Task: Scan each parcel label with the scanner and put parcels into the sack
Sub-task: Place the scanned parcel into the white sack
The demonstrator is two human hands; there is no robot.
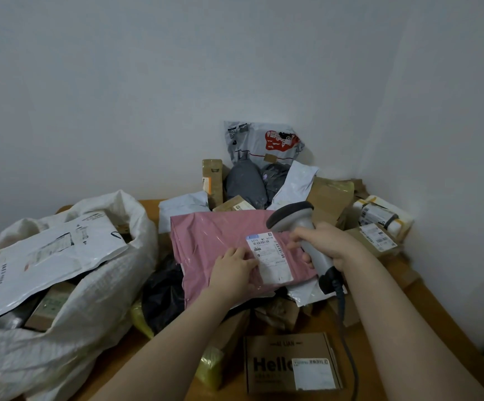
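1. Pins the pink mailer (220,241) down with the left hand (233,269): fingers straight, flat on the film, tips at the left edge of the label (272,259), nothing gripped.
2. Grips the scanner (291,215) in the right hand (333,247), fingers curled round the handle, head tilted down toward the label, cable (341,302) trailing off the handle's end.
3. Places the mailer on top of the loose parcel heap mid-table (149,208), label up, just right of the sack (104,285) and not in it yet.
4. Reads as light and soft — thin glossy poly film, creased, sagging over whatever lies beneath. No stiff edges showing, so probably soft goods inside.
5. Looks slippery too; likely to slide off its neighbours or fold mid-lift if pinched by one corner.
6. Best taken along the near long edge, or with a flat hand under the middle and thumb on top, clear of the label so the barcode stays uncrumpled.
7. Needs the label held taut for the read, with wrinkles and glare on the film as the likely causes of a miss.
8. Shows the sack mouth open, with a white mailer (52,250) and a carton (51,306) inside. Seems tight on top, so better slid in flat than dropped.
9. Leaves the "Hello" carton (290,363) near the front edge and the rear heap (246,180) in the wall corner — stiffer boxes mixed with soft bags, none in hand.
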